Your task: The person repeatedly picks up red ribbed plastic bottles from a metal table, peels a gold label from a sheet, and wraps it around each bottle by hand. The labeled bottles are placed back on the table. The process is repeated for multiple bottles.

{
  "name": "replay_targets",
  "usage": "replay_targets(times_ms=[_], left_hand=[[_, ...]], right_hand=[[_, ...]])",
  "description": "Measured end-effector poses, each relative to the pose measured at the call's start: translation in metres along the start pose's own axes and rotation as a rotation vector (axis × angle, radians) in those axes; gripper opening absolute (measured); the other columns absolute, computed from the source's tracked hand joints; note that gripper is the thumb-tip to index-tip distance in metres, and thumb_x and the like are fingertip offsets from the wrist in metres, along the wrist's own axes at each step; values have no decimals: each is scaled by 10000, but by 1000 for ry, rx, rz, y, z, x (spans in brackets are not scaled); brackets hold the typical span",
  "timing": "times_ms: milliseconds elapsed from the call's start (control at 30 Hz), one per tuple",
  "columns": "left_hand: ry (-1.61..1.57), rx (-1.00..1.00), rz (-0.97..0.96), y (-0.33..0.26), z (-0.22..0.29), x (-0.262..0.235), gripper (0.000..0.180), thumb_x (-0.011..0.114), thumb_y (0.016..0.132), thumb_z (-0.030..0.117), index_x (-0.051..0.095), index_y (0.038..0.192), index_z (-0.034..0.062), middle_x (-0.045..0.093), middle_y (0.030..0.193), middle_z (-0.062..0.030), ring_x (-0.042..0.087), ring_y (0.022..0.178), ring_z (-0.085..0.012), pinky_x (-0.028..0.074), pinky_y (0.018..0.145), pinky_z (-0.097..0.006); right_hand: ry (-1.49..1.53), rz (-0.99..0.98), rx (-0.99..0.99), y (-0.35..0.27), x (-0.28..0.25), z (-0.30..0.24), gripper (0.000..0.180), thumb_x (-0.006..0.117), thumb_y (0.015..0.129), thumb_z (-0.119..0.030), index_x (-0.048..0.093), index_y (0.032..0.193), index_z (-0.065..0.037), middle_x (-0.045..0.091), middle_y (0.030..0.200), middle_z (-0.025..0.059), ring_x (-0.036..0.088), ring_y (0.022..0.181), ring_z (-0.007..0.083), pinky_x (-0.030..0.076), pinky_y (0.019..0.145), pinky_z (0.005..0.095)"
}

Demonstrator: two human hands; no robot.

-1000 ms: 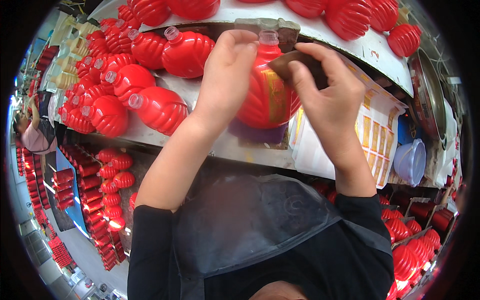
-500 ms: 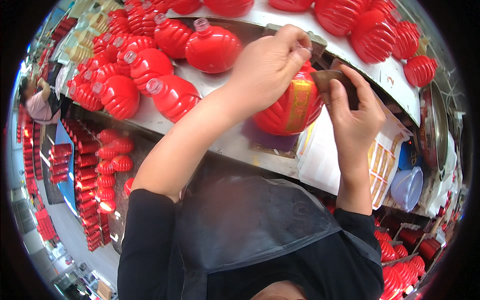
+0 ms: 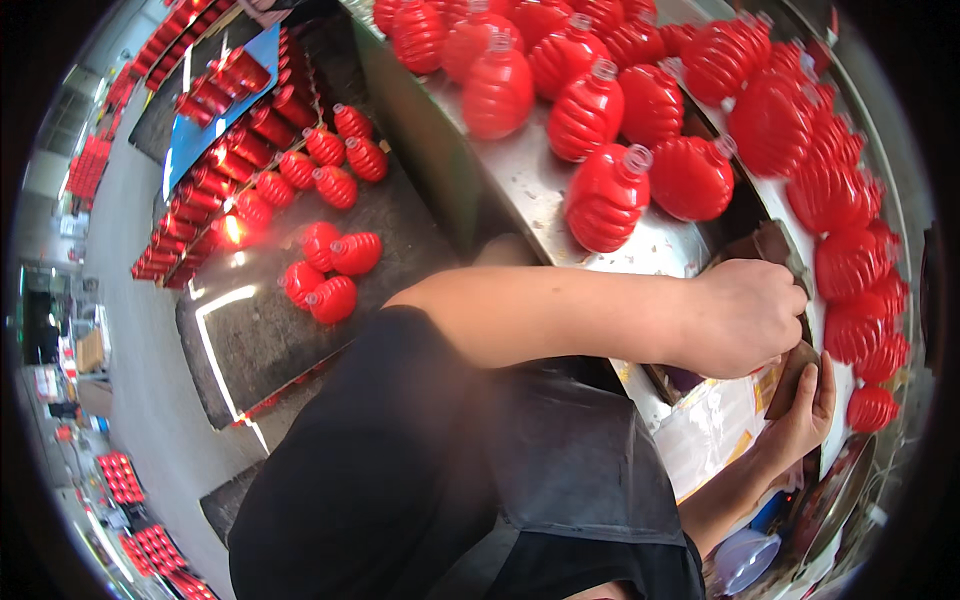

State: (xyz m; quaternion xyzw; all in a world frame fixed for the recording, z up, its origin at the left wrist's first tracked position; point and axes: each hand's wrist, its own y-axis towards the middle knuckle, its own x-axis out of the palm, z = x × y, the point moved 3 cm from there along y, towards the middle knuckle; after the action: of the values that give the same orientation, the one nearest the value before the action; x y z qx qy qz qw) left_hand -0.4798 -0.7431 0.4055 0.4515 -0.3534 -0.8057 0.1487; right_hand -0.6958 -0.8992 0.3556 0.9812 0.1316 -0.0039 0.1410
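Note:
My left hand (image 3: 745, 315) is closed at the bench's far side, its fingers bent downward. Its forearm crosses the bench, and what it grips is hidden behind the hand. Close beside it, my right hand (image 3: 808, 410) pinches a flat brown piece (image 3: 790, 380), like a stiff scraper, between thumb and fingers. Beneath the left wrist shows a bit of a purple pad (image 3: 683, 380). White label sheets (image 3: 710, 430) with gold labels lie under and beside the right forearm. Several red ribbed bottles (image 3: 607, 200) with clear necks stand to the left of my hands.
More red bottles (image 3: 850, 260) line a white shelf behind the bench. At lower right sits a pale blue bucket (image 3: 745, 560). On the left, a dark table (image 3: 270, 350) holds small red bottles (image 3: 332, 300) and rows of shiny red cylinders (image 3: 250, 150).
The view has swung left, showing more of the side table. The red bottle with the gold label, under my left hand before, is now hidden. The brown piece remains in my right hand.

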Motion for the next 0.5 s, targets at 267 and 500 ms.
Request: replay_targets(times_ms=[267,500], left_hand=[[47,-642,394,-169,-11,-184,136,737,895,73,640,831,0,624,869,-96,622,788,-195,496,708,-324],[875,-1323,500,-389,1,-311,144,737,904,132,713,830,11,663,843,-95,657,808,-227,497,729,-346]], right_hand=[[249,-259,134,16,57,-16,367,595,1061,-83,618,1412,23,707,1276,155,720,1096,179,616,896,261],[192,-396,223,44,93,-12,463,570,1046,-97,556,1505,-43,689,1324,122,698,1033,136,578,789,219]])
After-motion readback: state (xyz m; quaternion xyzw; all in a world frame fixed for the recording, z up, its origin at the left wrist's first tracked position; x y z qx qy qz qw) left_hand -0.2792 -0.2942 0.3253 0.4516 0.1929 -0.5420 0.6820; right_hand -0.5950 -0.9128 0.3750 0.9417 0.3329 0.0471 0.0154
